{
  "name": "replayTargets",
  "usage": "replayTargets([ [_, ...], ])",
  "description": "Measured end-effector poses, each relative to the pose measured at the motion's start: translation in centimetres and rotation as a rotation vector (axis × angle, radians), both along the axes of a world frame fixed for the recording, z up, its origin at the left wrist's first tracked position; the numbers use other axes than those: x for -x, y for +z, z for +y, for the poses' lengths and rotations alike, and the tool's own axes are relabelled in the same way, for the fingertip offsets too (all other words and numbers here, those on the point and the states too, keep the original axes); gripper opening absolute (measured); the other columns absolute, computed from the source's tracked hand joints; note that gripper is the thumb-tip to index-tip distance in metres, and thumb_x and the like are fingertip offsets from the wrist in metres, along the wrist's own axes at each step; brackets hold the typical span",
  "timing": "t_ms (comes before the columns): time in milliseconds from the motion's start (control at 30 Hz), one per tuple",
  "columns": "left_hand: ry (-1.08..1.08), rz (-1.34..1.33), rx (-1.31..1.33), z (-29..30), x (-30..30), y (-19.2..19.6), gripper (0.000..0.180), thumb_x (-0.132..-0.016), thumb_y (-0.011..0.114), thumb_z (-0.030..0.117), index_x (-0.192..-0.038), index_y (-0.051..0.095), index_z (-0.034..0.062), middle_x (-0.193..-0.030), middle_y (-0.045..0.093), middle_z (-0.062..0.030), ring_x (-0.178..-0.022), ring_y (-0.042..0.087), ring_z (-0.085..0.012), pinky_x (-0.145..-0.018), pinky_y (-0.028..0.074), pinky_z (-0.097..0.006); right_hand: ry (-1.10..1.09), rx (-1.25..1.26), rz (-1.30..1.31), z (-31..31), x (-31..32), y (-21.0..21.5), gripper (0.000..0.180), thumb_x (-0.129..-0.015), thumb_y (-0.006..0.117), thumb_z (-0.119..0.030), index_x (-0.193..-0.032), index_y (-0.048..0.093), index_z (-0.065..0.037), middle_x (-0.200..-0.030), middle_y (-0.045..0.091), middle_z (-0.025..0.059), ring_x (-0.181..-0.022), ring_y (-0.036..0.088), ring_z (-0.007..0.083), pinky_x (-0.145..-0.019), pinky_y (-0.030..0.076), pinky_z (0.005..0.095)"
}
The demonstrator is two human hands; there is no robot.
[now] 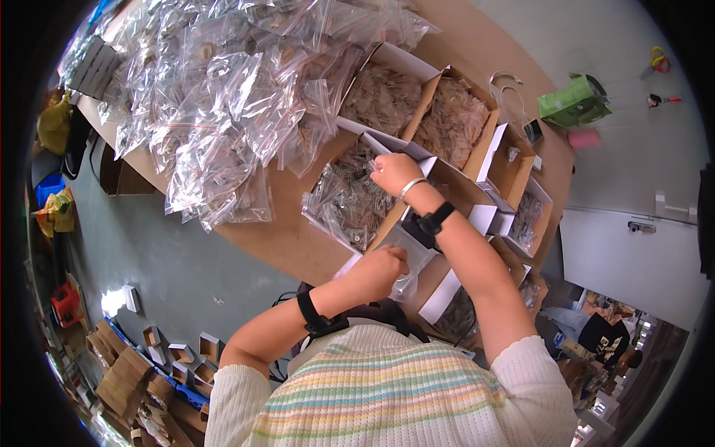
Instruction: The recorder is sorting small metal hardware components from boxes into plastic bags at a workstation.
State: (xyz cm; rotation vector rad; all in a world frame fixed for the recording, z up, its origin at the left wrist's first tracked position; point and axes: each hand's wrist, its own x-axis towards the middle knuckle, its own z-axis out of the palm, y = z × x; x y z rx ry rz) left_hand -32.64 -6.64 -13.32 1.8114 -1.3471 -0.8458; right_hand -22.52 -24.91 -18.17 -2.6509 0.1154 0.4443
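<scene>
My left hand [378,273] is low in front of my chest, fingers closed on a clear plastic bag [414,249] that hangs open toward the boxes. Farther up, my right hand [396,174] is over the right edge of an open cardboard box [334,223] filled with small clear packets [346,195]. Its fingertips are pinched together; whatever they hold is too small to make out. Behind it stand a box of greyish packets [381,98] and a box of pinkish-brown packets [454,123]. My right forearm partly hides the boxes beneath it.
A large heap of filled clear zip bags [223,112] covers the table's left and back. Right of the boxes are a green bag [573,100], a pink roll [584,138] and yellow-handled scissors [657,61]. Small boxes [181,353] lie on the floor at lower left. Another person [602,339] is at lower right.
</scene>
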Motion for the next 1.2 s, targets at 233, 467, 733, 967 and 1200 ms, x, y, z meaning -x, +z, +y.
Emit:
replayTargets([
  [233, 0.176, 0.199, 0.159, 2.3, -0.4, -1.3, 0.045, -0.065, 0.053, -0.013, -0.104, 0.072, -0.0014, -0.108, 0.064, -0.0183, -0.106, 0.059, -0.0375, -0.095, 0.049, -0.041, -0.491, -1.243, 0.37, -2.8, 8.1, 11.2, 0.014, -0.09, 0.061, -0.012, -0.096, 0.055, -0.002, -0.097, 0.07, 0.0148, -0.074, 0.07, 0.017, -0.047, 0.051, 0.0193],
  [467, 0.187, 0.126, 0.2, 2.5, -0.6, 0.2, 0.053, -0.064, 0.056, -0.013, -0.114, 0.069, 0.0012, -0.114, 0.062, -0.0172, -0.108, 0.058, -0.0377, -0.096, 0.048, -0.042, -0.715, -1.727, 0.375, 0.2, 22.4, 16.3, 0.009, -0.089, 0.059, -0.006, -0.088, 0.05, -0.006, -0.133, 0.054, 0.0259, -0.112, 0.064, 0.0408, -0.068, 0.066, 0.0321],
  [733, -0.008, 0.023, 0.166, 1.9, 0.1, 1.6, 0.063, -0.064, 0.058, -0.012, -0.125, 0.062, 0.0012, -0.123, 0.057, -0.0149, -0.11, 0.053, -0.0374, -0.097, 0.047, -0.041, -1.193, -1.83, 0.196, 5.1, 28.7, 14.6, 0.013, -0.097, 0.055, -0.01, -0.109, 0.055, -0.003, -0.128, 0.057, 0.0189, -0.124, 0.058, 0.0378, -0.094, 0.058, 0.038],
  [967, 0.006, 0.03, 0.144, 2.0, 0.9, 1.5, 0.066, -0.065, 0.057, -0.012, -0.129, 0.061, 0.0036, -0.127, 0.055, -0.0151, -0.115, 0.053, -0.0367, -0.098, 0.046, -0.042, -1.201, -1.911, 0.14, 7.3, 26.3, 12.5, 0.046, -0.1, 0.06, -0.031, -0.132, 0.048, -0.001, -0.126, 0.057, 0.0112, -0.117, 0.062, 0.0264, -0.101, 0.054, 0.036],
  [1200, 0.044, 0.204, 0.042, 2.5, -1.1, 2.3, 0.053, -0.071, 0.069, -0.005, -0.123, 0.062, 0.0014, -0.125, 0.057, -0.0145, -0.113, 0.051, -0.0366, -0.097, 0.045, -0.042, -0.523, -0.28, -0.188, 7.0, 28.0, 9.3, 0.016, -0.077, 0.075, -0.011, -0.094, 0.074, -0.012, -0.103, 0.057, 0.0089, -0.092, 0.06, 0.0303, -0.078, 0.052, 0.0387],
])
